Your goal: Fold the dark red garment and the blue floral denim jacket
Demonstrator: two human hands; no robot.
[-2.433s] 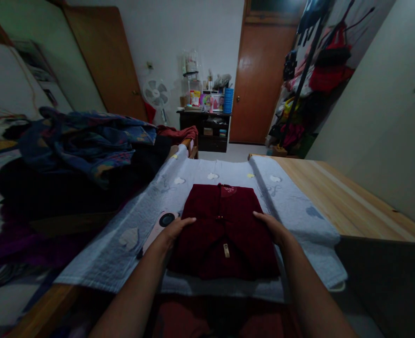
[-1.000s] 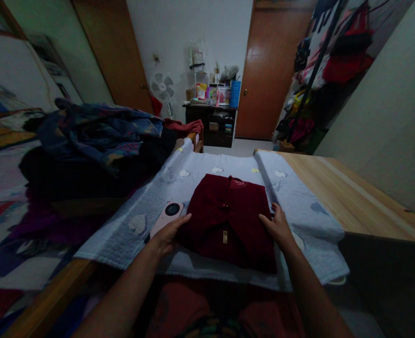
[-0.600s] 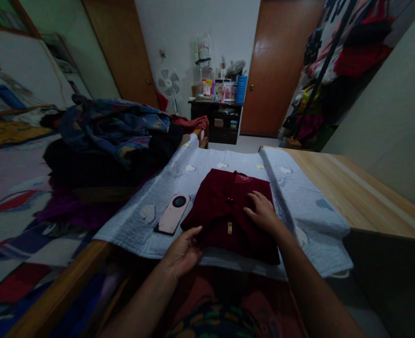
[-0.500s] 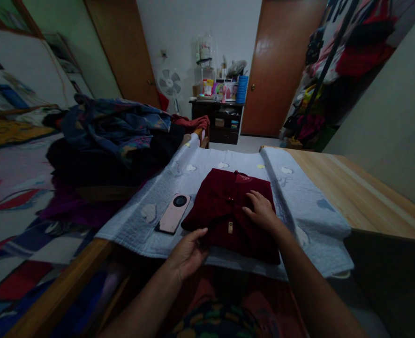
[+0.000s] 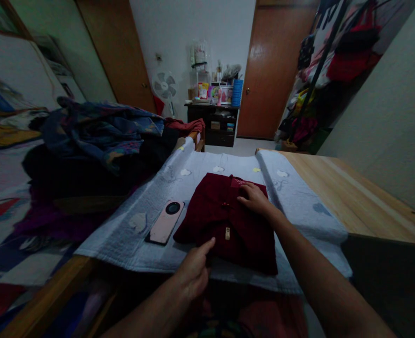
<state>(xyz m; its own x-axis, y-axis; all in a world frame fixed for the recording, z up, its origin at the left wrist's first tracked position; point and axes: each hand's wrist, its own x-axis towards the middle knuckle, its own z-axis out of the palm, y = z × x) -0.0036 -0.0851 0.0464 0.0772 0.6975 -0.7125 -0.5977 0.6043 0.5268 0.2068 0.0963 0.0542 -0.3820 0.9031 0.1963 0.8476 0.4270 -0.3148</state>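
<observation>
A dark red garment (image 5: 207, 220), folded into a flat bundle with red knot buttons and a small gold tag (image 5: 227, 233), lies on a pale blue quilted cloth (image 5: 207, 162). My right hand (image 5: 253, 197) rests on its upper right part, palm down, fingers stretched out over the patterned patch. At the near left edge is my left hand (image 5: 195, 270), thumb extended over the fabric and the other fingers partly hidden below; it looks open and holds nothing visible. Left of the garment lies a pink phone (image 5: 164, 224), its round black camera facing up.
A heap of clothes (image 5: 98, 131) stands at left, beside a wooden rail (image 5: 52, 300). To the right is a wooden tabletop (image 5: 337, 188). A fan (image 5: 165, 85), a dark cabinet (image 5: 210, 110) and a brown door (image 5: 263, 70) are at the back.
My right hand has slid forward over the garment towards its far edge. My left hand stays by the near edge, its thumb now over the fabric. The view has shifted slightly.
</observation>
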